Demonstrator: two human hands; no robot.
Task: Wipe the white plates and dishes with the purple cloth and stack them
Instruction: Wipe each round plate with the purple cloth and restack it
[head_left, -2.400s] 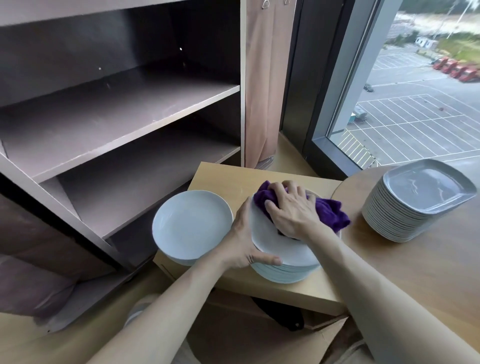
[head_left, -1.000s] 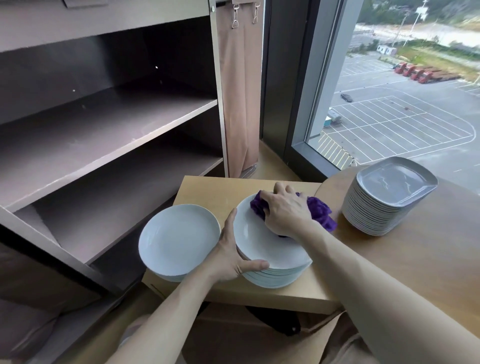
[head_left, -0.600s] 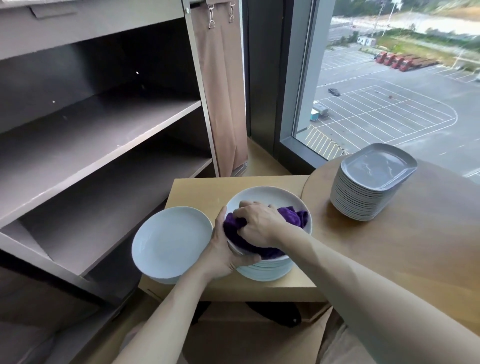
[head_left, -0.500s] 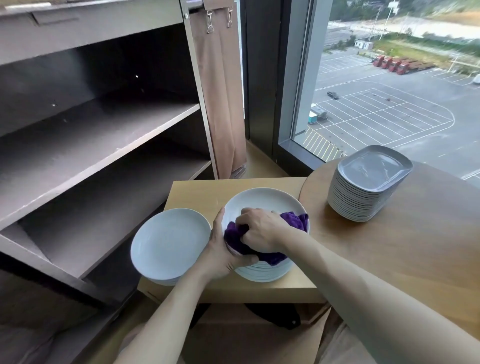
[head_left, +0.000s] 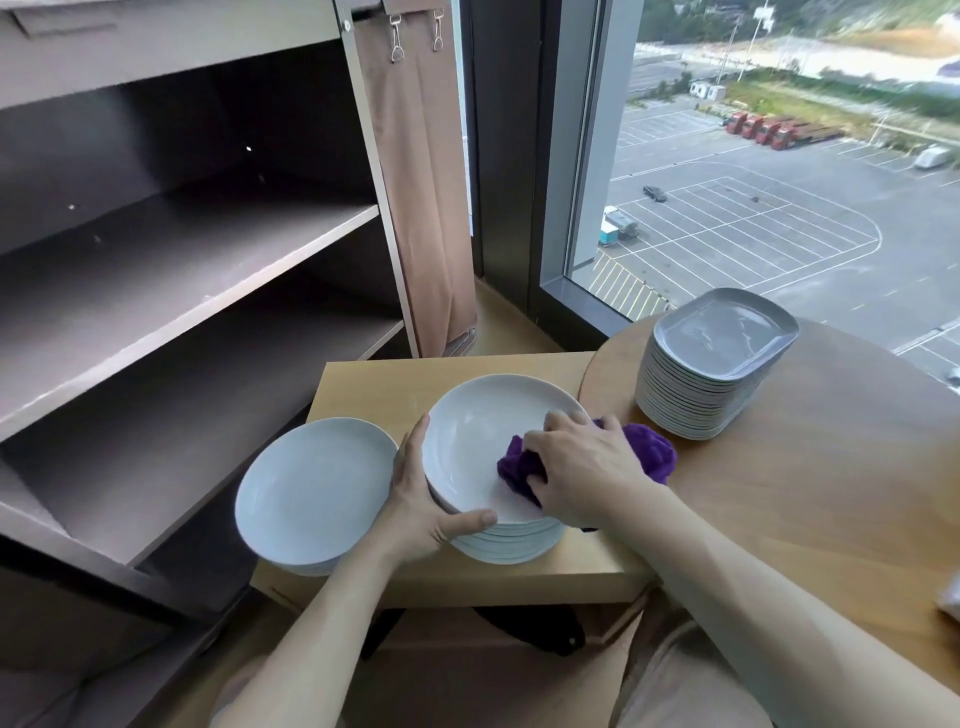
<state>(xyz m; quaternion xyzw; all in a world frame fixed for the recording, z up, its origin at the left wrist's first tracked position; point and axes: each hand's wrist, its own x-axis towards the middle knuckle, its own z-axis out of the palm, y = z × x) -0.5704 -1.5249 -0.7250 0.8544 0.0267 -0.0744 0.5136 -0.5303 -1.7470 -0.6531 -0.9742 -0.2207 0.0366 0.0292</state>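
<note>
Shelves (head_left: 182, 249): left of the centre stack.
Left stack (head_left: 311, 493) of round white plates: just left of the centre stack, on the low desk (head_left: 374, 384), overhanging its left edge.
Left hand (head_left: 423, 512): grip clamped on the top plate (head_left: 483, 441) of the centre stack (head_left: 509, 545). Thumb lies over the near rim, fingers wrap the left rim.
Cloth (head_left: 652, 452), purple, bunched: on the top plate's right side, spilling past its rim.
Right hand (head_left: 587, 475): grip closed over the cloth, fingers curled, pressing it onto the plate.
Square plates (head_left: 722, 332): tall pile right of the centre stack, on the round desk (head_left: 831, 467), not touching it.
</note>
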